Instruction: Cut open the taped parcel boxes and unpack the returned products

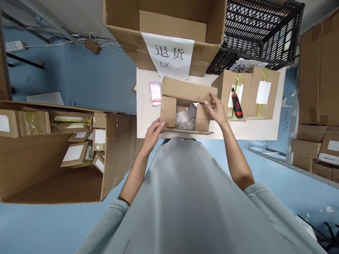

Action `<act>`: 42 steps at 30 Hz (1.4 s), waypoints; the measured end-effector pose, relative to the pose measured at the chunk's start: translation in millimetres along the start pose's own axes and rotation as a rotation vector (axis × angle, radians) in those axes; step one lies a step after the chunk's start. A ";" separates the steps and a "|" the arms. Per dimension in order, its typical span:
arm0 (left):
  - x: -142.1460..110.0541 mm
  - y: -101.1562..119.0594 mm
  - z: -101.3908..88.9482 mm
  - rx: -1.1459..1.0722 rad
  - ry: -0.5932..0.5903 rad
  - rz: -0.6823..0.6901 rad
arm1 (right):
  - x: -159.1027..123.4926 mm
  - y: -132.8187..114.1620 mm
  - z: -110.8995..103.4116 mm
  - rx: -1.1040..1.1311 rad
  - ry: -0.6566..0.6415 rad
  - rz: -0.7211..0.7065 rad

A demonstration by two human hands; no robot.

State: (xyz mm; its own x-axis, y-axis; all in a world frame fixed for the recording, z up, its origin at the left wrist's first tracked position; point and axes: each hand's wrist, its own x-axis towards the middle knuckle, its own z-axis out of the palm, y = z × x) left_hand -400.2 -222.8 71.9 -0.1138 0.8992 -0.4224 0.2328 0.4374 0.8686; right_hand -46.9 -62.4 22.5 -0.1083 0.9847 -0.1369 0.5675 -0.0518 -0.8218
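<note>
A small cardboard box lies with its flaps folded out on the white table before me. Inside it shows whitish crumpled wrapping; what that covers is hidden. My right hand pinches the right end of the box's far flap between thumb and fingers. At the near left corner, my left hand grips the cardboard edge with its fingers curled. To the right, a red and black utility knife rests on top of a taped carton.
Behind stands a large cardboard box with a paper sign, beside a black plastic crate. A second taped carton sits at the table's right. A big carton of small parcels is at left. Shelved boxes line the right.
</note>
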 end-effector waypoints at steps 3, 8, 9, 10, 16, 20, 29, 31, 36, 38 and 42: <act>2.2 -5.1 7.5 -0.049 -0.088 0.055 | 19.7 5.3 -4.7 -0.018 -0.044 0.009; 1.1 -15.1 21.0 0.056 -0.156 0.171 | 41.0 9.6 -9.2 -0.105 -0.082 0.005; 0.2 -17.0 21.8 0.119 -0.163 0.172 | 43.3 10.6 -8.9 -0.136 -0.104 0.014; -0.7 -18.5 21.9 0.192 -0.167 0.172 | 44.3 11.3 -8.2 -0.170 -0.127 0.025; 0.7 -2.7 34.6 0.650 -0.134 0.421 | 10.2 -12.1 -1.2 -0.399 -0.129 -0.050; 15.0 19.4 73.9 0.783 -0.297 0.634 | -39.7 -49.6 7.3 -0.520 -0.181 -0.198; 39.7 15.6 94.5 0.853 -0.335 0.545 | -82.6 -64.9 -8.5 -0.690 -0.457 -0.378; 25.2 23.4 81.8 0.785 -0.309 0.558 | -90.3 -64.6 -30.7 -0.669 -0.377 -0.340; -8.2 33.8 45.5 0.656 -0.098 0.455 | -106.8 -48.3 -69.4 -0.630 -0.347 -0.185; -6.7 24.1 30.4 0.597 -0.008 0.350 | -110.4 -36.5 -70.3 -0.616 -0.392 -0.136; 12.3 -0.9 11.4 0.547 0.035 0.221 | -115.0 -18.5 -61.7 -0.600 -0.450 -0.082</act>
State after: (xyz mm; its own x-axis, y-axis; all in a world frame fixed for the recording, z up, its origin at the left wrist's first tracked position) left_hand -390.8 -212.2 62.9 -0.0355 0.9726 -0.2296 0.7176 0.1847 0.6715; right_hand 5.4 -164.3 87.6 -0.4191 0.8116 -0.4071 0.8765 0.2447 -0.4145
